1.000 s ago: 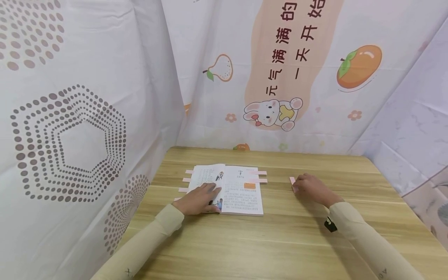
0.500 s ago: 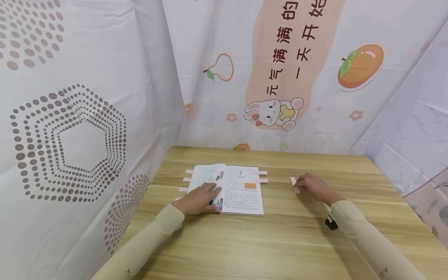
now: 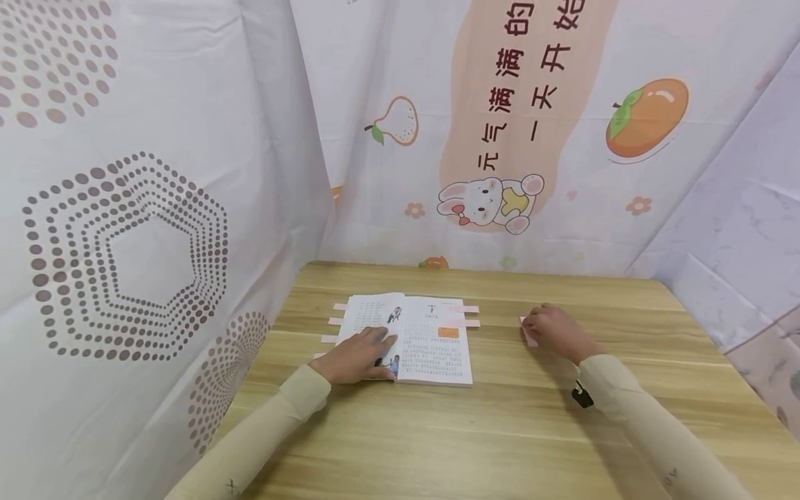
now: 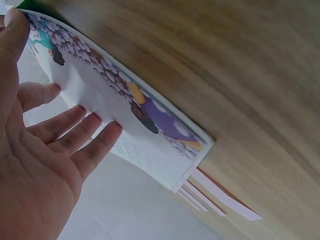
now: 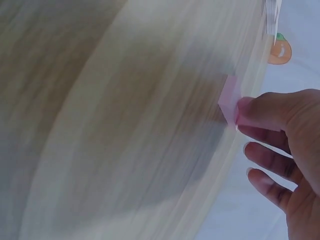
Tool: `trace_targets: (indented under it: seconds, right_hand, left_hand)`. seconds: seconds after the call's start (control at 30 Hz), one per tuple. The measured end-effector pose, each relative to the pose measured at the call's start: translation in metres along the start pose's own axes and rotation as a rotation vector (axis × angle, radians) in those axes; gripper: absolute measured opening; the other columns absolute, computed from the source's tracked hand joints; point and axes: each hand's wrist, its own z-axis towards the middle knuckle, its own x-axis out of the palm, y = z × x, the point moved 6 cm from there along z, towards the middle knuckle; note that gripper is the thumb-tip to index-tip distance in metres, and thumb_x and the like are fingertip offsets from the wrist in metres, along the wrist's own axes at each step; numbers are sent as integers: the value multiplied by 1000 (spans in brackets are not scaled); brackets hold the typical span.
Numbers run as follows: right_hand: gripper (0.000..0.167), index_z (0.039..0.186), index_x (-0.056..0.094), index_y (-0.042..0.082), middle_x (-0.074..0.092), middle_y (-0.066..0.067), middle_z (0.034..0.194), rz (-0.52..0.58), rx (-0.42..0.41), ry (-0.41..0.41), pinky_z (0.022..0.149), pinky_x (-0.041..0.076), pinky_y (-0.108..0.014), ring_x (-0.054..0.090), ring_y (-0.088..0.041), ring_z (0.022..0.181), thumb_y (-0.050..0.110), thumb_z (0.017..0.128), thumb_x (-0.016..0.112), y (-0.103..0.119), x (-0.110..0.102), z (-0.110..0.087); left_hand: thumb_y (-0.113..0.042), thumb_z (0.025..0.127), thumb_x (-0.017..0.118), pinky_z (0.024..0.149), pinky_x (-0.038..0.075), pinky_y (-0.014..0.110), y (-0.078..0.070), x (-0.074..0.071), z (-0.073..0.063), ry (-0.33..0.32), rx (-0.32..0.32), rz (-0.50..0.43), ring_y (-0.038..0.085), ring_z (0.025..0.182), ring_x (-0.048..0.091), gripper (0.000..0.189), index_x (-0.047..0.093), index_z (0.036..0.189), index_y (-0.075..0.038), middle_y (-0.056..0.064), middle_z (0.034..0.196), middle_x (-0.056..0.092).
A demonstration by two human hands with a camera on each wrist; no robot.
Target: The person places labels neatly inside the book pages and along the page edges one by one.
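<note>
An open book (image 3: 436,357) lies on the wooden table, with pink sticky tabs (image 3: 464,316) jutting from its left and right edges. My left hand (image 3: 357,355) rests on the left page near the fold, its fingers spread and fairly straight. In the left wrist view the fingertips touch the page (image 4: 90,82), which has a coloured picture along its edge. To the right of the book, my right hand (image 3: 558,332) pinches a pink sticky note pad (image 5: 230,97) between thumb and index finger. The other fingers stay loosely bent, and part of the pad is hidden behind the thumb.
The wooden table (image 3: 437,444) extends in front of the book and off to the right. White printed cloth (image 3: 387,187) hangs behind it, and another cloth (image 3: 156,257) hangs along the left side. A small black object (image 3: 582,395) hangs at the right cuff.
My right hand has shifted slightly over the pink sticky note pad, covering more of it than half a second ago. The left hand stays on the book.
</note>
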Motion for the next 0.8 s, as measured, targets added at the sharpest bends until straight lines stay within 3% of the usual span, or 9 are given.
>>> trace_targets:
  seconds: [0.3, 0.5, 0.63, 0.8]
  right_hand:
    - [11, 84, 77, 7, 70, -7, 84, -56, 32, 37, 69, 54, -45, 60, -26, 75, -2, 89, 75, 0, 5, 9]
    - [12, 88, 78, 8, 71, -7, 87, -119, 86, 71, 75, 54, -51, 62, -30, 81, 1, 92, 71, -2, 11, 14]
    - [13, 85, 77, 8, 71, -7, 85, -152, 95, 72, 75, 54, -50, 62, -29, 80, -3, 89, 72, 0, 12, 18]
    - [21, 76, 70, 10, 68, -5, 82, -203, 118, 130, 79, 52, -50, 60, -28, 81, -9, 81, 77, 0, 14, 20]
  left_hand:
    - [-58, 97, 60, 110, 43, 49, -1, 0, -1, 14, -15, -5, 37, 138, 45, 83, 42, 155, -1, 23, 152, 45]
    - [-59, 97, 59, 111, 41, 49, -1, -1, -1, 19, -18, -2, 37, 139, 44, 84, 40, 156, -1, 22, 153, 44]
    - [-58, 98, 59, 111, 41, 49, 0, -1, -1, 18, -16, -1, 36, 139, 44, 84, 40, 156, -2, 22, 153, 44]
    - [-60, 98, 57, 111, 41, 49, 2, 1, -1, 20, -16, 4, 36, 139, 44, 85, 39, 157, -2, 23, 154, 43]
